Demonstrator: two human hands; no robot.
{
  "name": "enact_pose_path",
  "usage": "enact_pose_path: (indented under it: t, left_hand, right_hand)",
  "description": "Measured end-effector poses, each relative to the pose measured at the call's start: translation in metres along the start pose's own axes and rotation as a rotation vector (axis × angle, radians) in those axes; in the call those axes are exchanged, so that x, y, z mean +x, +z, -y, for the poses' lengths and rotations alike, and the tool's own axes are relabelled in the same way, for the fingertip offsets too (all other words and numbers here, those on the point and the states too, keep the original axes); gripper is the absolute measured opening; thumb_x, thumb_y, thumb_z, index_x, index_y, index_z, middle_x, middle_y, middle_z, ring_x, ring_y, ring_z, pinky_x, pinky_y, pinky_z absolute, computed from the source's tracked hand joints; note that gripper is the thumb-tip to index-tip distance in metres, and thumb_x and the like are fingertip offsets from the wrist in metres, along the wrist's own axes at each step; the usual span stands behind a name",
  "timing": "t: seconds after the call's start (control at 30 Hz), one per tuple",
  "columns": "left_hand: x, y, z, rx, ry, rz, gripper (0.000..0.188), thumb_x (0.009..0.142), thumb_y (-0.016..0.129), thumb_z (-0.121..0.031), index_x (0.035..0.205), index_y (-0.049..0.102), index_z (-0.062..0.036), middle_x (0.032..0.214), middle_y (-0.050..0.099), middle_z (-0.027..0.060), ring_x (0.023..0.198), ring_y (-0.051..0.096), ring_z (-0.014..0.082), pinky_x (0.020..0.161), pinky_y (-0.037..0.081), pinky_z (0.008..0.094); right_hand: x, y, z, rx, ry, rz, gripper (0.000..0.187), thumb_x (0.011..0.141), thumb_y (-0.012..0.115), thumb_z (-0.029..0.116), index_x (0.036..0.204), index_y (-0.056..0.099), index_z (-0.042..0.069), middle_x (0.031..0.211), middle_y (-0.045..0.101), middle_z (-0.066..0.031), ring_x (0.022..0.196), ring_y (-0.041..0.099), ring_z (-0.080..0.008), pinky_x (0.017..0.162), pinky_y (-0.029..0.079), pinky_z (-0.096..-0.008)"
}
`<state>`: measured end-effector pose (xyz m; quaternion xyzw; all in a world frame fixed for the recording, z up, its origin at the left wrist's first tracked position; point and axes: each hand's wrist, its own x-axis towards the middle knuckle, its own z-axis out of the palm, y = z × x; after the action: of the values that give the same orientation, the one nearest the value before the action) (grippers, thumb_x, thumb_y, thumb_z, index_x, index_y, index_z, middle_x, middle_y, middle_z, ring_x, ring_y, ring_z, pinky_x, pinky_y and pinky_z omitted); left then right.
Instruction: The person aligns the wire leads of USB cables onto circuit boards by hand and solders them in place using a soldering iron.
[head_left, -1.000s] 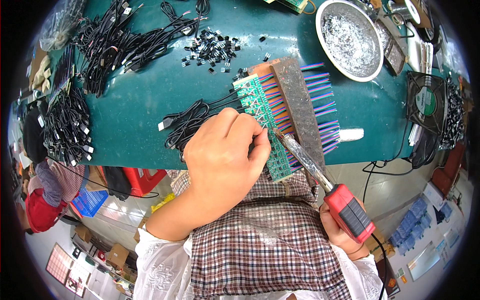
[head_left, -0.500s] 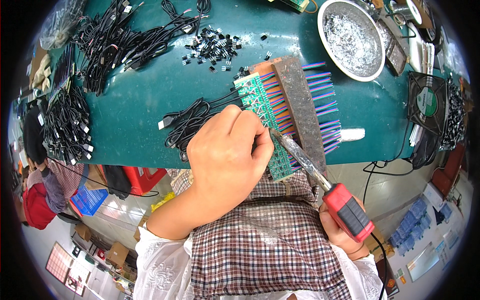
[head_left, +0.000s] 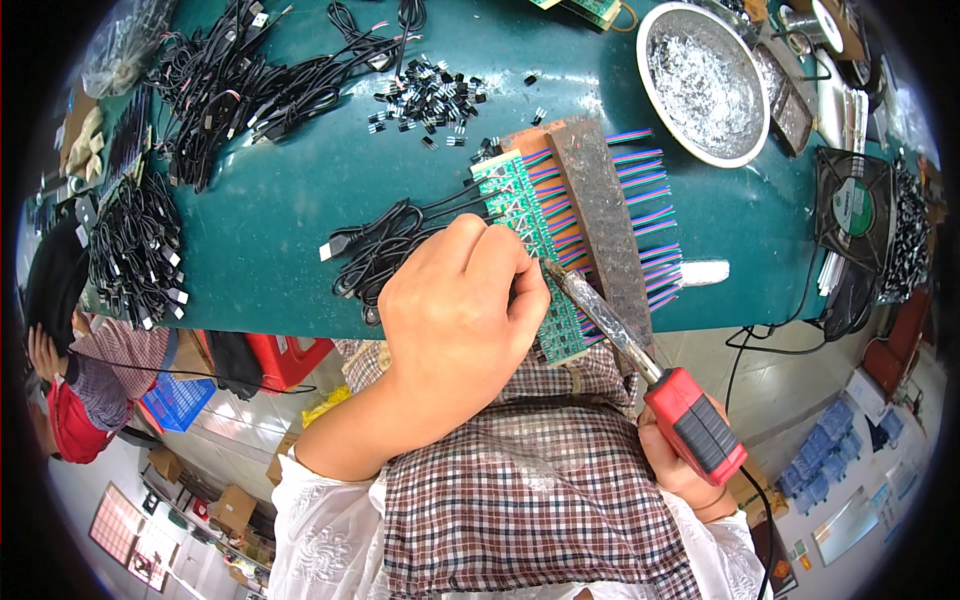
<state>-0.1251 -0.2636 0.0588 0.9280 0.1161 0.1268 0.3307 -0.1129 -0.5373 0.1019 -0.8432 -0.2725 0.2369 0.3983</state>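
Note:
My right hand [head_left: 672,462] grips a soldering iron [head_left: 700,428] with a red and black handle. Its tip rests at a green panel of small circuit boards [head_left: 517,203], close to my left fingertips. My left hand [head_left: 458,312] is closed in a pinch over the panel. What its fingers hold is hidden under the hand. Black cables [head_left: 378,238] run from the panel's left side. Multicoloured wires [head_left: 640,183] come out on the right, beneath a dark, worn bar [head_left: 598,215] lying across them. Under the bar shows a reddish-brown board [head_left: 527,138].
Small black three-legged components [head_left: 435,98] lie heaped beyond the panel. A metal bowl [head_left: 705,95] with silvery scraps stands at the far right, near a fan [head_left: 852,205]. Cable bundles [head_left: 135,245] crowd the left side. Another person's hand [head_left: 45,352] shows at the far left.
My hands and the iron stay almost in place, with only a slight shift of the whole view. At the far left, the other person's hand and a dark cloth-like thing have moved.

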Motion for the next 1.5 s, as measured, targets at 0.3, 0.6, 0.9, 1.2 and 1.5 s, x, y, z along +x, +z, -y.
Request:
enact_pose_path:
  t: [0.3, 0.6, 0.9, 1.2, 1.5]
  left_hand:
    - [0.001, 0.0, -0.001, -0.006, 0.007, -0.007, 0.026, 0.072, 0.079, -0.001, 0.076, 0.055, -0.0099, 0.073, 0.05, 0.0061, 0.061, 0.057, 0.025, 0.053, 0.047, 0.0383]
    - [0.0, -0.004, -0.001, 0.04, -0.006, 0.008, 0.021, 0.073, 0.082, -0.001, 0.078, 0.063, -0.0093, 0.074, 0.059, 0.002, 0.06, 0.063, 0.0172, 0.054, 0.048, 0.0324]
    - [0.015, -0.039, 0.004, 0.131, 0.115, -0.005, 0.013, 0.082, 0.083, -0.017, 0.086, 0.071, -0.0123, 0.085, 0.059, 0.0045, 0.076, 0.057, 0.0257, 0.065, 0.048, 0.0386]
    - [0.074, -0.061, 0.105, 0.507, 0.011, -0.305, 0.024, 0.076, 0.087, -0.012, 0.095, 0.073, -0.0088, 0.1, 0.064, 0.0071, 0.095, 0.06, 0.0284, 0.085, 0.05, 0.0401]
    - [0.064, -0.085, 0.081, -0.113, -0.219, -0.426, 0.023, 0.098, 0.059, 0.006, 0.119, 0.069, 0.0011, 0.113, 0.073, 0.0093, 0.091, 0.067, 0.0111, 0.083, 0.055, 0.0243]
  right_hand:
    - [-0.038, 0.006, -0.013, 0.236, 0.324, -0.082, 0.029, 0.066, 0.077, 0.003, 0.094, 0.07, 0.003, 0.087, 0.067, -0.014, 0.07, 0.067, -0.0317, 0.066, 0.055, -0.0387]
    - [-0.02, 0.004, 0.0, 0.153, 0.33, -0.165, 0.008, 0.076, 0.073, 0.008, 0.082, 0.069, 0.004, 0.078, 0.068, -0.0098, 0.067, 0.066, -0.0292, 0.064, 0.054, -0.0378]
    - [-0.016, 0.012, -0.003, 0.476, 0.245, -0.217, 0.014, 0.096, 0.059, 0.011, 0.097, 0.047, 0.002, 0.079, 0.048, -0.0071, 0.052, 0.038, -0.0107, 0.05, 0.038, -0.0271]
    - [-0.016, 0.012, -0.005, 0.422, 0.203, -0.187, 0.011, 0.097, 0.056, 0.009, 0.092, 0.048, 0.002, 0.078, 0.047, -0.0065, 0.054, 0.041, -0.0123, 0.051, 0.039, -0.028]
    - [-0.011, 0.013, -0.003, 0.392, 0.189, -0.223, 0.015, 0.099, 0.059, 0.012, 0.093, 0.049, 0.003, 0.079, 0.048, -0.0066, 0.055, 0.043, -0.0127, 0.052, 0.04, -0.0279]
